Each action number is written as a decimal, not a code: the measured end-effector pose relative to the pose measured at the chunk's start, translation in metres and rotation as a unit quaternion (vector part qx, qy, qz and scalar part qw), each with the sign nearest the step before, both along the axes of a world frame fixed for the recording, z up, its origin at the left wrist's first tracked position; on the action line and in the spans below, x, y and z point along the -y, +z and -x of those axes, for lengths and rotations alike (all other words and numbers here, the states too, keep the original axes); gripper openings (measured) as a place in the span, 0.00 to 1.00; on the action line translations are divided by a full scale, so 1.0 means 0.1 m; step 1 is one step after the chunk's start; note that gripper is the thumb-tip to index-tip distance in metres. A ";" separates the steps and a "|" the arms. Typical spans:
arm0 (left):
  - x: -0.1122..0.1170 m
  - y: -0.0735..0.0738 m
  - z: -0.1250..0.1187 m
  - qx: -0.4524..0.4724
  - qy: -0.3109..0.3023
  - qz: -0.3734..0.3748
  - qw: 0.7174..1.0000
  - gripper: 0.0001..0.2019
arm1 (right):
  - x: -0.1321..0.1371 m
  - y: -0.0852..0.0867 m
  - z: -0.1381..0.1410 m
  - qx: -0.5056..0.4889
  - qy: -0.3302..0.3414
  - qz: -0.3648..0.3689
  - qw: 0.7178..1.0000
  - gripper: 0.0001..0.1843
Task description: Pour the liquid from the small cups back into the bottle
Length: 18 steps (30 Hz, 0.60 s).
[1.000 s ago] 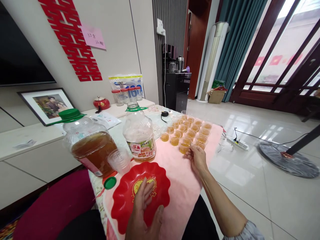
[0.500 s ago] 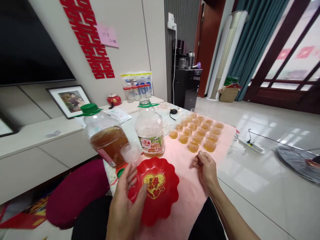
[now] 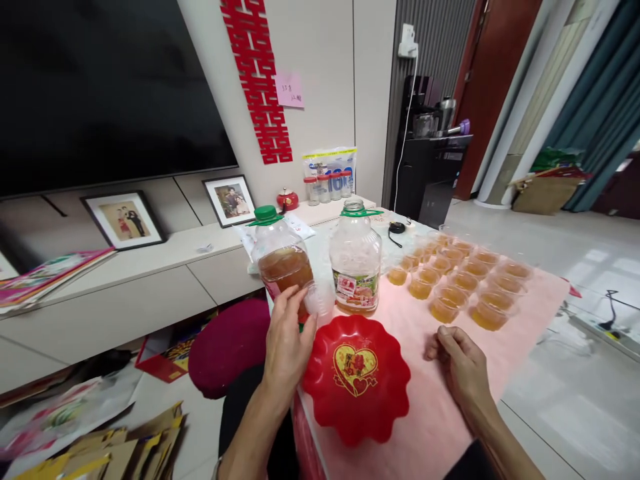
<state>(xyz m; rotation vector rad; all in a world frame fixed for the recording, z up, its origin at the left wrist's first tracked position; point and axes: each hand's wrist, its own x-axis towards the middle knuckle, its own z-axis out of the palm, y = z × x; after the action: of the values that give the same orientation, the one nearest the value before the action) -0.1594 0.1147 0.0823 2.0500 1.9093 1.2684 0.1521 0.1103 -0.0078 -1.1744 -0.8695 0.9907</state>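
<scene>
Several clear cups [image 3: 321,299] sit near the left edge of the worktop [image 3: 426,408]; left hand [image 3: 287,340] beside them, fingers parted, hold unclear; right hand [image 3: 464,360] curled narrow, seemingly empty; a sideways nudge could topple them.

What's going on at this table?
A person has their left hand at a stack of clear plastic cups; whether it grips them is unclear. The right hand is loosely curled, nothing visible in it, near rows of cups of amber liquid on a pink cloth. A red scalloped plate sits between the hands. Behind stand a green-capped jug of amber liquid and a nearly empty, uncapped jug.
</scene>
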 end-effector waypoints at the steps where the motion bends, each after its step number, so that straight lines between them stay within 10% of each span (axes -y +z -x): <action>1: -0.03 0.04 0.00 -0.028 -0.012 0.003 1.000 0.22 | 0.00 0.01 0.00 0.001 0.002 0.002 1.000 0.29; 18: -0.34 0.31 0.07 -0.340 -0.077 0.119 0.930 0.06 | 0.02 0.00 -0.01 0.049 0.010 0.024 0.998 0.29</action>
<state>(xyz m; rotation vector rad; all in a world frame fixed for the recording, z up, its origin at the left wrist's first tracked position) -0.1663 0.1484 0.1136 2.6413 1.9250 0.2642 0.1526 0.1081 -0.0075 -1.2666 -0.9418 0.9821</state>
